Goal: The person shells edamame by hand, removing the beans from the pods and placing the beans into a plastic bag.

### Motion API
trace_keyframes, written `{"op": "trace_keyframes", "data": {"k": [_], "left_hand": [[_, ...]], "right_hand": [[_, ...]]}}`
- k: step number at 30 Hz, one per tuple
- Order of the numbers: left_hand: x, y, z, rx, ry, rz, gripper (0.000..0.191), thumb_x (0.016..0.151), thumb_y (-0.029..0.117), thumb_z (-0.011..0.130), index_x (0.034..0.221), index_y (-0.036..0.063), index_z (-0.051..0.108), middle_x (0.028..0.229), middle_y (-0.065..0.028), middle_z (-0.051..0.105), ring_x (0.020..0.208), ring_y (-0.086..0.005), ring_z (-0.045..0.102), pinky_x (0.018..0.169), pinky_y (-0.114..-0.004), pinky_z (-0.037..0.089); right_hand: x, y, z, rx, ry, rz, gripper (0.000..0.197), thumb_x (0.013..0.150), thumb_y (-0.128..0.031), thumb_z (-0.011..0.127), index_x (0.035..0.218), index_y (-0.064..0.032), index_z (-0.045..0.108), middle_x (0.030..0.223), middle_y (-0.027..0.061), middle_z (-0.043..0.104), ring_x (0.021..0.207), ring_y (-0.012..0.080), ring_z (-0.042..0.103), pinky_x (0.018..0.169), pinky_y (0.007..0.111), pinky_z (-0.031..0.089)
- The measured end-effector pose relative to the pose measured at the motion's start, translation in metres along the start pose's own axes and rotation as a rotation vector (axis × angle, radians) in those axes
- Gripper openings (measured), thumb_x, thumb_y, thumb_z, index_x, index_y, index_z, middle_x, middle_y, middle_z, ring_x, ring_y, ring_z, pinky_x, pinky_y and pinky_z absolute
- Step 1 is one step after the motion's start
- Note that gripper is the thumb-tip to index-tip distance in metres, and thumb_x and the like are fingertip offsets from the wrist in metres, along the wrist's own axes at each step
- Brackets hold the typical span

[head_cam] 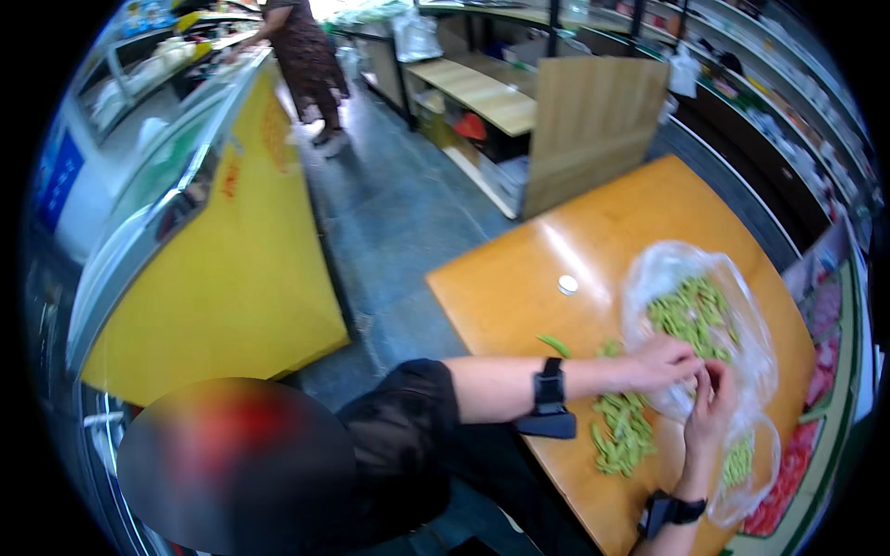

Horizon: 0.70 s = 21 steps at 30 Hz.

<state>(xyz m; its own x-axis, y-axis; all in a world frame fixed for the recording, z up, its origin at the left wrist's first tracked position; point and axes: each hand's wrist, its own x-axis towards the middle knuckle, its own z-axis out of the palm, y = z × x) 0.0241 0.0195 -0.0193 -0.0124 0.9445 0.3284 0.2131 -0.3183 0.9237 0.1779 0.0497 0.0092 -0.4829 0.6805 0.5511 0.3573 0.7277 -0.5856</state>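
My left hand [660, 363] and my right hand [709, 403] meet fingertip to fingertip over the near edge of a clear plastic bag [640, 292]. Anything pinched between the fingers is too small and hidden to make out. Green bean pods [688, 313] lie heaped on the opened bag. Below my left forearm, a second pile of green pods [622, 434] rests directly on the wooden table [514, 299]. Right of my right wrist, a smaller clear bag [733, 511] holds small pale green pieces [738, 462], seemingly shelled beans. One loose pod [554, 345] lies above my left forearm.
A white round cap [567, 285] sits on the table. Beyond it stands a wooden shelf unit [594, 132]. A yellow-sided display case [229, 278] lines the left, with a person [306, 62] standing at its far end. Red and pink packages [786, 479] border the table's right side.
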Motion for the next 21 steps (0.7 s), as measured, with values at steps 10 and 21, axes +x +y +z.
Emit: {"op": "trace_keyframes", "data": {"k": [10,21], "left_hand": [[-0.006,0.006,-0.01,-0.544,-0.196,-0.211,0.019,0.088,0.019,0.047,0.073,0.0077,0.051,0.063,0.0031,0.046,0.056,-0.0054,0.04,0.049,-0.022,0.032],[-0.009,0.017,-0.011,-0.694,-0.259,-0.214,0.017,0.086,0.016,0.049,0.072,0.0076,0.047,0.061,0.0026,0.045,0.055,-0.0054,0.039,0.05,-0.022,0.031]], "right_hand": [[-0.003,-0.004,0.009,-0.078,-0.049,-0.113,0.019,0.088,-0.012,0.052,0.076,0.0013,0.048,0.068,0.0126,0.046,0.06,0.0263,0.045,0.056,0.035,0.036],[0.001,-0.016,-0.002,-0.377,-0.023,-0.393,0.023,0.087,-0.017,0.052,0.071,-0.0017,0.044,0.067,0.0137,0.041,0.063,0.0323,0.044,0.054,0.042,0.033]]}}
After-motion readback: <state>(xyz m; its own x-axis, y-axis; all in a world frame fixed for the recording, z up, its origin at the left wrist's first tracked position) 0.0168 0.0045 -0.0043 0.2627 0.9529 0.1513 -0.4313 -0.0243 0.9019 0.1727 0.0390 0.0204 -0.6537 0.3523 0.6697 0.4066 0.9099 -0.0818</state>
